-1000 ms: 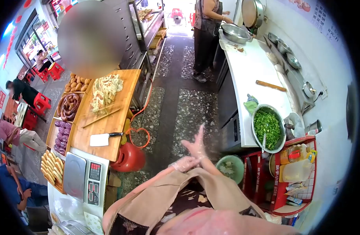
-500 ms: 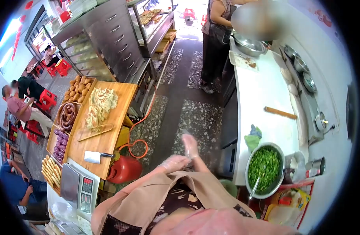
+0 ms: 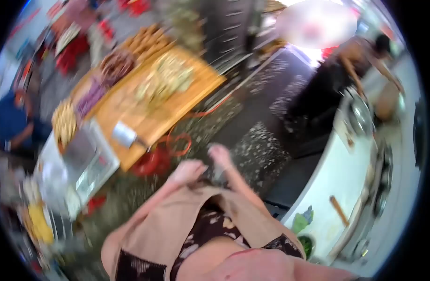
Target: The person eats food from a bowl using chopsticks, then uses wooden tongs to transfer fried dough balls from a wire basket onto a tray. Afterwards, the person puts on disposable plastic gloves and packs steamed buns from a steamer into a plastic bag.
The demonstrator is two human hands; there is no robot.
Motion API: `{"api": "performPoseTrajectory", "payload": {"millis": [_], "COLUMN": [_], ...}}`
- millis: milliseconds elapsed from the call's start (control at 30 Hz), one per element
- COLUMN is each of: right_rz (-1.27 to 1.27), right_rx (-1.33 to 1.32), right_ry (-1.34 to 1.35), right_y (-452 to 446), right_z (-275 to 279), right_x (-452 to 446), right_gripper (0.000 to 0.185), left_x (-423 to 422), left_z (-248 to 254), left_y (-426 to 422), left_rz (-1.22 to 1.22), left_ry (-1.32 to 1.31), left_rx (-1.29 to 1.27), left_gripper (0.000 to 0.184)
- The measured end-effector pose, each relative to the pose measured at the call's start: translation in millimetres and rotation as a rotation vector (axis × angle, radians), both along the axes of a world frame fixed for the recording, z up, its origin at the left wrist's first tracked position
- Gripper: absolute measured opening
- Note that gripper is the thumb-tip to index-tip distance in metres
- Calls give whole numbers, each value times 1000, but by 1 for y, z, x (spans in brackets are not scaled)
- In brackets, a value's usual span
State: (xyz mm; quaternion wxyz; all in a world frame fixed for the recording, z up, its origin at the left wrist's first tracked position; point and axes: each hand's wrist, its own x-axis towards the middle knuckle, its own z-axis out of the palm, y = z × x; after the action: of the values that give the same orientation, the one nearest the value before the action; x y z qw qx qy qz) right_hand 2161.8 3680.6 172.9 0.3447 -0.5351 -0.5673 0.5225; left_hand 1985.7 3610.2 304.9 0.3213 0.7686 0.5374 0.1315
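My left hand [image 3: 189,172] is in front of my apron [image 3: 177,206], its fingers curled; what they hold, if anything, is hidden by blur. Just to the right and a little farther forward is my right hand [image 3: 219,156], apart from the left one. Its fingers are smeared by motion. A faint clear film seems to show between the hands, too blurred to make out. To the left of both hands lies a cleaver [image 3: 123,133] on a wooden cutting board [image 3: 187,105]. A pale shredded pile [image 3: 166,82] covers the board's far part.
Brown round pieces [image 3: 147,43], dark sausage coils [image 3: 116,65] and a scale [image 3: 91,152] line the board's left side. A red gas cylinder [image 3: 151,161] stands under it. On the right, a white counter [image 3: 318,206] carries a rolling pin [image 3: 339,210]. Another person [image 3: 351,65] works at its far end.
My view has swung to the right and tilted. My hands, joined at the right wrist before in clear gloves, are now apart. The bowl of chopped greens has mostly left view.
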Motion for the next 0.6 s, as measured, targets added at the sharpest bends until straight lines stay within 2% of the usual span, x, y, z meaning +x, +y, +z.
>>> {"api": "performPoseTrajectory", "payload": {"millis": [67,200,233,300,333,367,433,500,567,600], "right_rz": [-71,-50,-40,165,200,193,187,166,203,199], "right_rx": [-122,-273,-285,-95,3,8,78,557,659,656], "right_ry": [103,136,127,-59,-137,-100,-276,-443,-693,-697], "right_y": [8,11,9,12,16,22,47,74,101,115], "right_z": [36,22,21,29,39,48,52,48,48,44], "right_x": [-32,-105,-124,-160,-176,-195,-222,-244,-263,-274], "right_gripper": [19,21,21,25,28,29,38,57,77,77], "left_x": [-23,-92,-113,-154,-173,-197,-232,-266,-289,-297], "left_z": [17,6,4,3,-6,-14,-23,-42,-34,-34], "left_y": [7,-3,-5,-14,-18,-21,-31,-37,-43,-46], "left_rz": [22,196,239,379,438,441,550,583,693,752], "left_ry": [-13,-124,-77,-101,-56,-45,-100,15,-36,-64], "left_rx": [58,51,-33,-17,6,-4,31,14,13,28], "left_gripper": [29,27,25,25,30,25,30,28,26,24]}}
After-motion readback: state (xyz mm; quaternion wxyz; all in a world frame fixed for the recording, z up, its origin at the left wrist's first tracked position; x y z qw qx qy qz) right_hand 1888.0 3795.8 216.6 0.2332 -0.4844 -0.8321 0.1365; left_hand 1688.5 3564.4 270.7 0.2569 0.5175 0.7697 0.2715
